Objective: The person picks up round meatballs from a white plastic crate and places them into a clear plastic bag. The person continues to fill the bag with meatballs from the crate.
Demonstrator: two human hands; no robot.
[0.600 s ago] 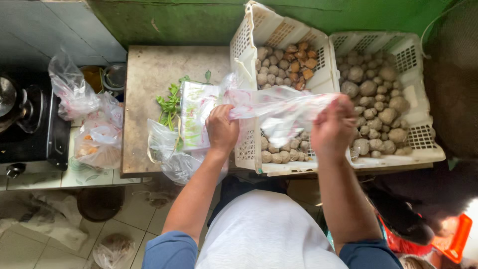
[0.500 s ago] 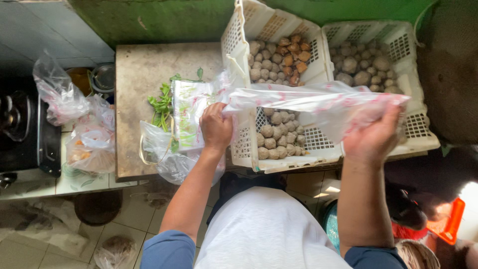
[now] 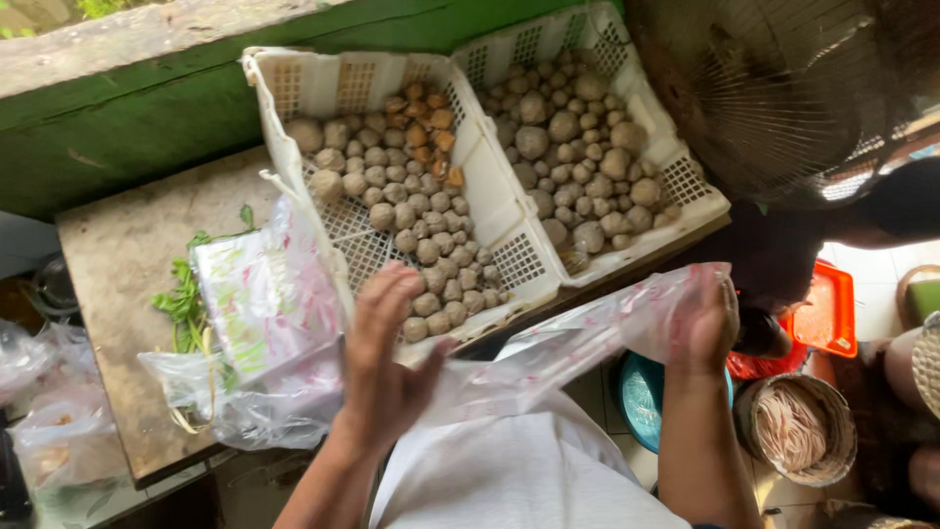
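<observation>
My left hand point(image 3: 387, 367) and my right hand point(image 3: 712, 323) hold a clear plastic bag point(image 3: 568, 345) with red print, stretched out between them in front of my body. The left hand pinches one end just below the near edge of the left white crate point(image 3: 333, 88). That crate holds small brown round tubers point(image 3: 416, 230) and a few orange-brown ones at its far end. The right white crate point(image 3: 685, 181) holds bigger round tubers point(image 3: 578, 137).
Left of my left hand, a stack of printed plastic bags point(image 3: 259, 294) lies on green herbs point(image 3: 181, 304) on a worn table point(image 3: 117, 245). More clear bags point(image 3: 49, 411) sit at far left. A fan point(image 3: 783, 88), an orange tray point(image 3: 827, 313) and baskets point(image 3: 798, 431) stand right.
The bag has come down from over the crates to the near edge, in front of my body. My right hand swung out to the right, and the view shifted right.
</observation>
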